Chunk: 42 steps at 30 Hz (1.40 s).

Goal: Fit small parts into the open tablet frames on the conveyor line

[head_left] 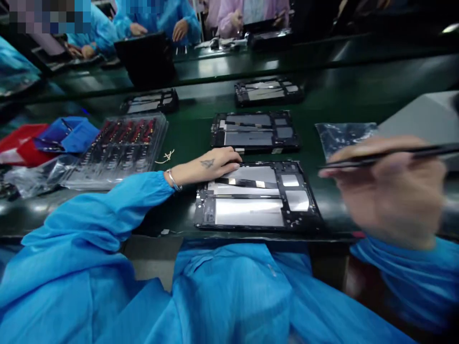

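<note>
An open tablet chassis with silver panels and a black frame lies at the near edge of the green belt. My left hand rests on the chassis's upper left corner, fingers laid flat on it. My right hand, blurred by motion, hovers to the right of the chassis and pinches a thin black tool like tweezers, its tip pointing left.
More open chassis lie further along the belt. A clear tray of small parts sits left, with red and blue bins beyond. A plastic bag and grey box are right. People in blue coats work opposite.
</note>
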### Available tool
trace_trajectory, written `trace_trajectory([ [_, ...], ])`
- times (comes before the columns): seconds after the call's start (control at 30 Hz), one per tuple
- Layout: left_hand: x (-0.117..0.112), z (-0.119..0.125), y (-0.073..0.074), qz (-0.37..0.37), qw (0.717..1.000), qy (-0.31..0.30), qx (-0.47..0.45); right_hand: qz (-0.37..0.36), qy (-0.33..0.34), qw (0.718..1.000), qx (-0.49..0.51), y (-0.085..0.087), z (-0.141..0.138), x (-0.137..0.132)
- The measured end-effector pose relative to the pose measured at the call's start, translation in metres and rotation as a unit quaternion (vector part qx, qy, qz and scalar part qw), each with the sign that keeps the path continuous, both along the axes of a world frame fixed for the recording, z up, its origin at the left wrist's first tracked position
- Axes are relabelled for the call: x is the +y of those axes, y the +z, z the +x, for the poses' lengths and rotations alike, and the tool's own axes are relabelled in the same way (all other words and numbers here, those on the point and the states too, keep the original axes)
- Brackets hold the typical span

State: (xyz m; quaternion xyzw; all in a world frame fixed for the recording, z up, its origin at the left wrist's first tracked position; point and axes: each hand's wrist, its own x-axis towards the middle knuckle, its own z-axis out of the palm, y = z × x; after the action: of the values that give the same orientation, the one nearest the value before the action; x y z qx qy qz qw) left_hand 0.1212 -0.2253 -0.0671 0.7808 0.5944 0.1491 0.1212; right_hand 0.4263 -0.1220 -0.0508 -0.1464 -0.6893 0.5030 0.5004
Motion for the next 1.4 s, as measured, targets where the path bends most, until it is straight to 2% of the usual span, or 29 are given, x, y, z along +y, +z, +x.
trace_trajectory([
  [0.1,-0.008,0.007,-0.015,0.012,0.999,-0.003,-0.041,-0.026,0.078,0.995,-0.057,0.012,-0.054,-0.001],
  [0.17,-0.014,0.009,-0.017,0.002,0.999,-0.016,-0.043,-0.007,0.076,0.989,-0.125,0.007,-0.074,0.004],
  [0.23,-0.02,0.01,-0.017,0.002,0.999,-0.016,-0.04,0.019,0.073,0.98,-0.183,-0.003,-0.082,0.011],
  [0.37,-0.026,0.013,-0.017,0.02,0.999,-0.001,-0.037,0.062,0.067,0.957,-0.274,-0.014,-0.077,0.018],
  [0.53,-0.026,0.016,-0.02,0.038,0.999,0.006,-0.031,0.107,0.058,0.938,-0.325,-0.007,-0.071,0.015],
  [0.77,-0.026,0.016,-0.021,0.044,0.998,0.012,-0.03,0.116,0.061,0.933,-0.334,-0.003,-0.072,0.012],
  [1.03,-0.027,0.017,-0.019,0.046,0.999,0.01,-0.027,0.079,0.075,0.936,-0.334,-0.001,-0.071,0.014],
  [1.4,-0.028,0.015,-0.022,0.06,0.998,0.009,-0.028,0.089,0.087,0.93,-0.347,0.001,-0.072,0.013],
])
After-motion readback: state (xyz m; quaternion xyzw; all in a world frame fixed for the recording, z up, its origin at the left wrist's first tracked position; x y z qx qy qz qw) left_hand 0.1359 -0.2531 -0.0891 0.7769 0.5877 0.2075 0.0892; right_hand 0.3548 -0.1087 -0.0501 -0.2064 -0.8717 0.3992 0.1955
